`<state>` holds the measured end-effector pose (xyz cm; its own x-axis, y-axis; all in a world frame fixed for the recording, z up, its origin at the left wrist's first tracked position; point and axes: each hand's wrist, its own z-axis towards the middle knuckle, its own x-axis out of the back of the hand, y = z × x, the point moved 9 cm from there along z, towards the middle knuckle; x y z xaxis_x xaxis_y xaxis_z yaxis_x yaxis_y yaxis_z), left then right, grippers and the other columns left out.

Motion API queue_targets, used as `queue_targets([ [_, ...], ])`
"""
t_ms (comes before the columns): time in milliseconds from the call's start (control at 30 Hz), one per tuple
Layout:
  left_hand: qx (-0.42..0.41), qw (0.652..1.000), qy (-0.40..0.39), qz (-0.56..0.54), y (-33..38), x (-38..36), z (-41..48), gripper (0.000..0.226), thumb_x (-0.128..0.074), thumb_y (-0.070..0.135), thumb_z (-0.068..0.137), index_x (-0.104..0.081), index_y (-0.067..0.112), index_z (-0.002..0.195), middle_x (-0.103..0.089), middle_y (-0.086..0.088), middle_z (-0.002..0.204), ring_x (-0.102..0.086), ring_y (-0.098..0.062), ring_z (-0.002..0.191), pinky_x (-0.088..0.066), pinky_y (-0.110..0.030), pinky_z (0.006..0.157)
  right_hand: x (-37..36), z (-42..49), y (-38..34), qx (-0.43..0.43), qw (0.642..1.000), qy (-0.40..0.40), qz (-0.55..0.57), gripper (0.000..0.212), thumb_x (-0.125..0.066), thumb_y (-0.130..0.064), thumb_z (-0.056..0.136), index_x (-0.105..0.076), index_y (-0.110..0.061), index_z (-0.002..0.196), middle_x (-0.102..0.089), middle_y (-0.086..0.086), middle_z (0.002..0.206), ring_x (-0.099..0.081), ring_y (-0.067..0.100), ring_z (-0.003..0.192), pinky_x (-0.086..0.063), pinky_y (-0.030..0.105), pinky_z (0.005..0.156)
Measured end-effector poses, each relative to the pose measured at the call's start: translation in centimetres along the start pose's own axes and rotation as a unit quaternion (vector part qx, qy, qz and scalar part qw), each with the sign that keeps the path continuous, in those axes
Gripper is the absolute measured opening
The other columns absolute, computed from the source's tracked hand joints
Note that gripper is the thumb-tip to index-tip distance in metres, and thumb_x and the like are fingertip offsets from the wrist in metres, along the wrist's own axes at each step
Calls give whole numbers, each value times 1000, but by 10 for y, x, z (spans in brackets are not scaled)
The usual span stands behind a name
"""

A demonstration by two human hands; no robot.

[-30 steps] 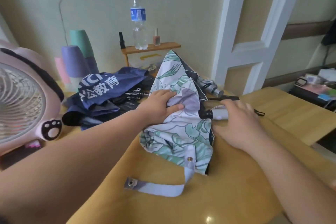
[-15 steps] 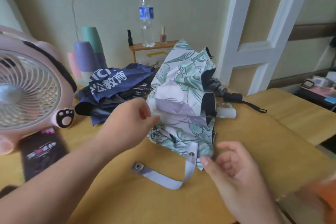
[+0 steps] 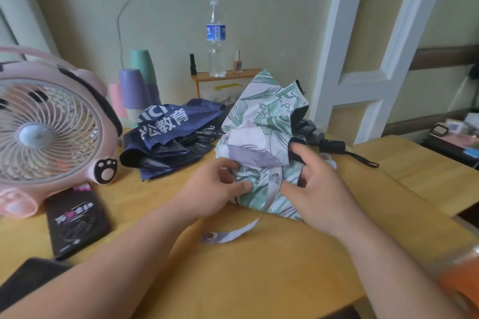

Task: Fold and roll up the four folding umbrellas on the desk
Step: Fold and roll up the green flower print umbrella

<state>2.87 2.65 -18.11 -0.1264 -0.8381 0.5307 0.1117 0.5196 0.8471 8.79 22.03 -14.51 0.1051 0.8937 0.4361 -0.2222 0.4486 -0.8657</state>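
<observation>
A white and green floral umbrella [image 3: 267, 116] stands bunched at the middle of the wooden desk [image 3: 272, 267]. My left hand [image 3: 215, 189] pinches its fabric at the lower left. On its right side my right hand [image 3: 318, 189] has curled fingers dug into the folds, thumb by the snap. Its pale strap [image 3: 228, 233] trails forward on the desk. A navy umbrella [image 3: 168, 134] with white lettering lies loosely unfolded to the left. Behind the floral one lie a grey umbrella [image 3: 309, 132] and a black handle [image 3: 333, 146] with a wrist loop.
A pink desk fan [image 3: 46, 132] stands at the left with a black box [image 3: 77, 220] in front of it. At the back are stacked cups [image 3: 134, 88] and a small wooden shelf [image 3: 225, 75] holding a water bottle [image 3: 216, 41]. The desk's edge runs along the right.
My right hand left the handle, dropped toward the front, then rose onto the floral umbrella's right side. My left hand slid down to the lower fabric. The canopy has been gathered more upright.
</observation>
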Motion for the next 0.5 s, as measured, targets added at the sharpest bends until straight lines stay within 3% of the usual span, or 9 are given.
queue_targets([
  [33,-10,999,-6,-38,0,-1,1,33,-82,36,85,-66,25,112,-72,4,90,-63,-9,72,-51,-26,72,2,7,-5,5,1000,-5,4,62,-65,-10,94,-46,-46,140,-67,7,80,-57,17,56,-50,27,55],
  [100,-22,991,4,-135,6,3,1,22,-71,34,94,-69,25,114,-72,6,92,-63,-3,73,-47,-16,70,6,17,-23,36,997,-26,69,60,-64,-11,92,-52,-49,137,-69,28,98,-65,51,80,-60,54,74],
  [133,-27,985,16,-169,11,8,1,20,-64,35,99,-70,27,116,-73,9,98,-65,1,80,-47,-13,73,9,22,-32,51,991,-40,117,60,-64,-12,90,-55,-50,135,-62,38,111,-57,65,97,-53,67,87],
  [167,-41,983,26,-179,16,14,5,23,-57,36,103,-71,29,120,-73,11,105,-67,2,91,-48,-15,80,14,28,-40,66,983,-52,160,58,-63,-11,89,-58,-47,134,-55,44,120,-48,70,106,-48,69,95],
  [200,-60,983,33,-173,23,20,9,26,-53,36,105,-69,32,125,-73,13,111,-67,1,100,-49,-19,88,19,31,-50,78,976,-61,195,56,-62,-9,89,-60,-42,134,-54,41,124,-48,67,112,-45,63,101],
  [267,-86,985,57,-137,38,34,19,28,-52,40,105,-64,39,131,-73,13,113,-68,-1,101,-50,-29,93,31,31,-62,84,961,-70,252,51,-59,0,90,-69,-35,126,-66,17,130,-61,44,121,-44,53,107],
  [333,-75,991,68,-84,45,44,30,38,-61,43,99,-55,45,137,-73,12,105,-68,1,79,-52,-29,76,32,21,-54,55,959,-78,266,47,-56,8,92,-75,-29,114,-74,5,116,-69,24,111,-51,44,99],
  [433,-50,999,11,-9,43,32,35,59,-74,40,91,-45,47,141,-68,10,98,-68,-2,68,-52,-17,63,3,-19,-10,-31,981,-104,160,35,-58,7,94,-78,-22,100,-79,5,92,-73,14,86,-54,20,78],
  [500,-48,997,-14,53,28,18,31,64,-79,39,87,-44,46,141,-64,15,99,-68,2,73,-52,-12,71,-24,-48,19,-73,987,-125,66,31,-65,0,95,-79,-27,89,-79,-4,88,-70,10,78,-51,18,70],
])
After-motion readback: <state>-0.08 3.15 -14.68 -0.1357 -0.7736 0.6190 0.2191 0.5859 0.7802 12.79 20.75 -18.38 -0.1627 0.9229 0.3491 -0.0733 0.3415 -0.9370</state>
